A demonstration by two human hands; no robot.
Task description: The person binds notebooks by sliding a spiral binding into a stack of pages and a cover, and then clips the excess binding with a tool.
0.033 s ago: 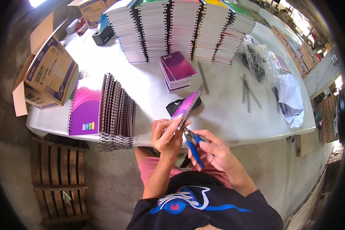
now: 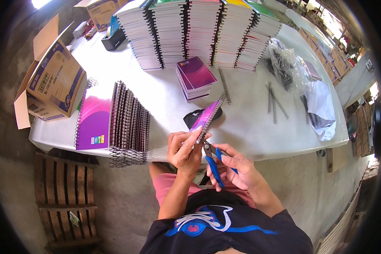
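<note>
My left hand (image 2: 185, 153) is closed around a purple spiral-bound notebook (image 2: 205, 115), held tilted with its coil side toward the right. In my right hand (image 2: 238, 166) is a pair of blue-handled cutting pliers (image 2: 214, 168). Their jaws meet the near end of the notebook's wire coil, by my left fingertips; whether they have closed on the wire is too small to tell. Beyond the notebook a black pouch-like item (image 2: 193, 118) lies partly hidden. To the left stands a row of coil-bound purple notebooks (image 2: 93, 122), with a small pile of purple-covered books (image 2: 197, 78) farther back.
Tall stacks of bound books (image 2: 203, 38) line the table's far side. An open carton (image 2: 55, 80) stands at the left. Loose wire coils (image 2: 275, 103), a plastic bag of dark coils (image 2: 283, 67) and a white sheet (image 2: 322, 110) lie right. A wooden slatted seat (image 2: 67, 199) is below left.
</note>
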